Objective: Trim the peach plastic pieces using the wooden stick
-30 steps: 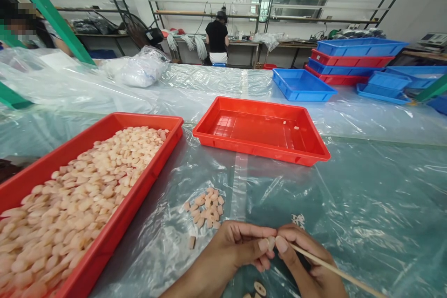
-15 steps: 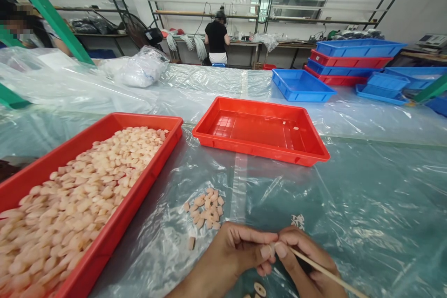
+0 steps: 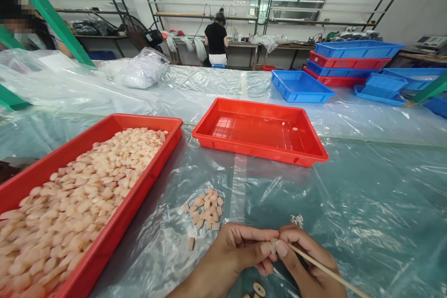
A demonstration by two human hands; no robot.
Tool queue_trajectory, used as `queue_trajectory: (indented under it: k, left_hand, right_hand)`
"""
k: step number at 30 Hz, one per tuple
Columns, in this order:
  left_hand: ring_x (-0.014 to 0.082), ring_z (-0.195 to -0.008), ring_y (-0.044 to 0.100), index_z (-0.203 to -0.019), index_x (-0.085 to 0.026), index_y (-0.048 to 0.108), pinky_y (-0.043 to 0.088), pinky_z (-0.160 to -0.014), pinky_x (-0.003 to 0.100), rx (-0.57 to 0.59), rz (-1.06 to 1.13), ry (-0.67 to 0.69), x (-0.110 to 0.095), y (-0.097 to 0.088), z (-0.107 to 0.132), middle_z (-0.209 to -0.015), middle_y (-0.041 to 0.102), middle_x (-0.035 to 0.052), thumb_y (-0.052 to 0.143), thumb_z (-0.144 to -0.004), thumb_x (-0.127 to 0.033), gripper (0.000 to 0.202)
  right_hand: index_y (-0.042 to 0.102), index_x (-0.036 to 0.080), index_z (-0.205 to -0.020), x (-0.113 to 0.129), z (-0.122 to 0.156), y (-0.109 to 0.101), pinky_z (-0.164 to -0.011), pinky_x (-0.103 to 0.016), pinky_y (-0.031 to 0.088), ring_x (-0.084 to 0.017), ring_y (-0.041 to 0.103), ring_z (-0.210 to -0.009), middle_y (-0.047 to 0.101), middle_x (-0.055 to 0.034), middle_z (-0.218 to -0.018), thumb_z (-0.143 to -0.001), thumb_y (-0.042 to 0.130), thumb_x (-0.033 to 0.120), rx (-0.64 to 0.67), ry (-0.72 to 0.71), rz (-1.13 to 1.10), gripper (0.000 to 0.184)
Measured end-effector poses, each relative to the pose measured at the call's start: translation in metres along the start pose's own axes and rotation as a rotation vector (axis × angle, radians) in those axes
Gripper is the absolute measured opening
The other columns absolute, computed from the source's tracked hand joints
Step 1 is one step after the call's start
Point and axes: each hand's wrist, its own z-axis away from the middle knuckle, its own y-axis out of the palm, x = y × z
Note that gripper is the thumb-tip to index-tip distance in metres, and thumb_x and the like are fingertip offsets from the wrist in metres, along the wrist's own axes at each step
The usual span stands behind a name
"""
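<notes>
Near the bottom centre, my left hand is closed, pinching a small pale piece between thumb and forefinger. My right hand meets it there, its thumb tip against the same piece. A thin wooden stick runs through my right hand's grip and slants down to the right; its tip is hidden by the fingers. Left of the hands lies a loose pile of small tan pieces, with a single tan piece apart from it. White scraps lie just beyond my right hand. Below the hands is a round wooden piece.
A red tray full of pale, rounded pieces stands at the left. Another red tray ahead holds a few white bits. Blue tray and stacked trays stand at the back right. Plastic sheeting covers the table. Two people are further off.
Both hands stay almost in place, still fingertip to fingertip. The pale piece shows slightly more between the thumbs.
</notes>
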Motion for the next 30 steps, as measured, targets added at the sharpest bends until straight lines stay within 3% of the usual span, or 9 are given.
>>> queue_trajectory:
  k: [7, 17, 24, 30]
  left_hand:
    - [0.0068, -0.055, 0.054, -0.09, -0.018, 0.073, 0.043, -0.058, 0.018, -0.007, -0.08, 0.07, 0.0041, -0.0001, -0.0019, -0.066, 0.065, 0.0031, 0.074, -0.069, -0.028, 0.024]
    - [0.0059, -0.058, 0.055, -0.089, -0.01, 0.072, 0.043, -0.061, 0.016, -0.027, 0.145, -0.042, -0.0022, 0.0012, -0.0018, -0.069, 0.063, 0.0037, 0.074, -0.068, -0.025, 0.026]
    - [0.0065, -0.058, 0.055, -0.09, -0.009, 0.071, 0.043, -0.061, 0.017, -0.001, 0.113, -0.01, -0.003, 0.0009, -0.0015, -0.069, 0.064, 0.004, 0.074, -0.069, -0.024, 0.026]
    - [0.0063, -0.057, 0.054, -0.09, -0.011, 0.072, 0.043, -0.06, 0.017, -0.002, 0.087, -0.008, -0.0028, 0.0036, -0.0011, -0.069, 0.066, 0.005, 0.073, -0.07, -0.025, 0.025]
  right_hand:
    - [0.062, 0.023, -0.067, -0.0027, 0.0021, 0.0028, -0.06, -0.019, 0.041, -0.012, 0.055, -0.062, 0.057, 0.0029, -0.066, -0.083, 0.054, 0.031, -0.027, -0.032, -0.027, 0.019]
    - [0.064, 0.024, -0.071, -0.0004, -0.0018, -0.0005, -0.061, -0.019, 0.04, -0.012, 0.052, -0.062, 0.057, 0.0026, -0.065, -0.083, 0.054, 0.034, -0.084, -0.026, -0.003, 0.018]
    - [0.064, 0.024, -0.068, -0.0037, -0.0023, -0.0014, -0.057, -0.019, 0.042, -0.014, 0.056, -0.065, 0.059, 0.001, -0.069, -0.074, 0.064, 0.031, -0.103, -0.018, 0.006, 0.008]
    - [0.064, 0.025, -0.069, -0.0023, -0.0002, -0.0007, -0.058, -0.019, 0.043, -0.013, 0.057, -0.063, 0.059, 0.0009, -0.07, -0.074, 0.065, 0.029, -0.093, -0.058, 0.027, 0.007]
